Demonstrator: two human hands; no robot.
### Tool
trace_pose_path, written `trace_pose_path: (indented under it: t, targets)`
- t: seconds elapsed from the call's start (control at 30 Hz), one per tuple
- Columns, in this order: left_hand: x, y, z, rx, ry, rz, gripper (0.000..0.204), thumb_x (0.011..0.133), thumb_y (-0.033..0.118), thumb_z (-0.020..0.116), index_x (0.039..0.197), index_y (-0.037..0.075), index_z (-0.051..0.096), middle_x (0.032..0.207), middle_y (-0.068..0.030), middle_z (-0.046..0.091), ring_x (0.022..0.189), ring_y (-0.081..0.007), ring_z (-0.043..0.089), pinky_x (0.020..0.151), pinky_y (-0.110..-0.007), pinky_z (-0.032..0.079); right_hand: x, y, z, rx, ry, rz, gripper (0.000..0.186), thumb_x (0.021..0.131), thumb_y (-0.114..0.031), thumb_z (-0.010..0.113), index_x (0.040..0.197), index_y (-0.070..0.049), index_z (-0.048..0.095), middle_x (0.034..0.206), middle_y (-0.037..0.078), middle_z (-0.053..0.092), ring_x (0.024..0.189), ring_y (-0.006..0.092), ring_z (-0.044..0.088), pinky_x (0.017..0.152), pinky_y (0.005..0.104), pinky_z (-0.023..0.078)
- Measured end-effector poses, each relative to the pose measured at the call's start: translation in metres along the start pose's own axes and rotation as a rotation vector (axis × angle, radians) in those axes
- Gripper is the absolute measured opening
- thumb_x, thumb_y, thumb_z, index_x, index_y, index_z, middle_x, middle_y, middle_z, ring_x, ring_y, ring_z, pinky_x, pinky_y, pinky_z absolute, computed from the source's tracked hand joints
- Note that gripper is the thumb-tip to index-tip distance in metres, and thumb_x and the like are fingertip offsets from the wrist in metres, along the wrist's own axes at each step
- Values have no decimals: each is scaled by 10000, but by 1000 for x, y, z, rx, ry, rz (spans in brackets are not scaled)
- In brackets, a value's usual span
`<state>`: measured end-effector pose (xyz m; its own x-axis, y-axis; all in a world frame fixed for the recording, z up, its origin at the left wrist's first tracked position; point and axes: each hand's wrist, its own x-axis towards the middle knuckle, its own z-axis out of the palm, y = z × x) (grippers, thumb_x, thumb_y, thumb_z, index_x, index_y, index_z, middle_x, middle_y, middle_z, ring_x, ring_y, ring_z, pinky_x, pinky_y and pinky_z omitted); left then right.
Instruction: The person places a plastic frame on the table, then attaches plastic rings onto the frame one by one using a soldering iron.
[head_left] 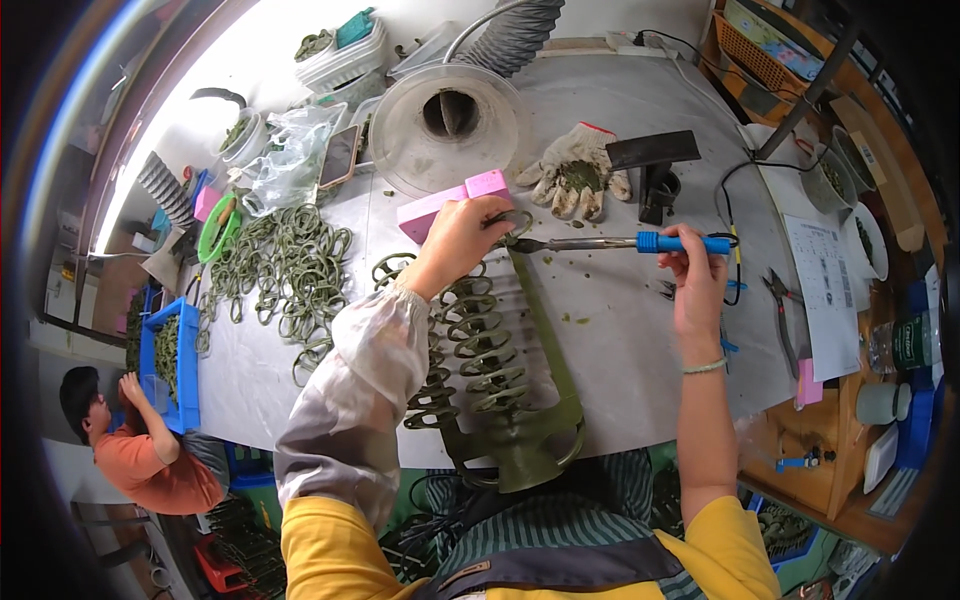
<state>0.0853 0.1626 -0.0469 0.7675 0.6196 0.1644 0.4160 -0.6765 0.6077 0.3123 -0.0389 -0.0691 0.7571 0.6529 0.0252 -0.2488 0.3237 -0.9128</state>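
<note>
My right hand (697, 285) is closed around the blue handle of a soldering iron (600, 243), its tip pointing left. Near that tip, my left hand (462, 243) pinches a green ring (517, 224) above the far end of a green wax frame (547, 330). Many similar rings (485, 345) stand in rows along this frame, which reaches back toward my lap. Part of the frame is hidden by my left sleeve. Just beyond my left hand sits a pink block (430, 212). A heap of loose green rings (285, 265) lies to the left on the table.
A clear funnel-shaped hood (445, 125) stands at the back. Nearby are a stained glove (577, 172), a black stand (655, 170), a phone (339, 157) and pliers (783, 318). A printed sheet (822, 290) lies right. A co-worker (150, 445) sits far left by a blue crate (185, 365).
</note>
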Motion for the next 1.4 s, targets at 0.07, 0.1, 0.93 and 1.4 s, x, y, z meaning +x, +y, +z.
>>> trace_pose_path:
  t: [0.07,0.1,0.93,1.4]
  targets:
    - [-2,-5,0,-6,10,4,279,850,155,712,1084,7,676,937,-168,713,877,-281,703,793,-342,538,-2,-7,-2,2,16,-15,192,908,-182,631,883,3,676,822,59,666,647,106,591,629,252,494]
    - [-4,-7,-1,-3,2,10,306,856,163,709,1118,13,659,958,-166,707,884,-273,701,793,-344,538,-4,-11,-1,-1,27,-16,191,907,-183,633,881,2,675,819,59,666,647,106,591,629,251,495]
    - [-244,-97,-108,476,84,-280,206,710,-59,653,879,54,682,940,-94,566,931,-286,570,813,-381,485,-16,-27,-20,36,-4,23,200,910,-191,629,894,5,662,851,51,667,626,81,556,619,215,468]
    - [-179,-102,-76,511,244,-171,153,780,107,716,871,29,621,1008,-117,572,978,-317,550,846,-382,461,-26,-43,-21,-9,-18,-3,226,904,-223,647,876,0,667,852,49,664,630,78,567,634,207,480]
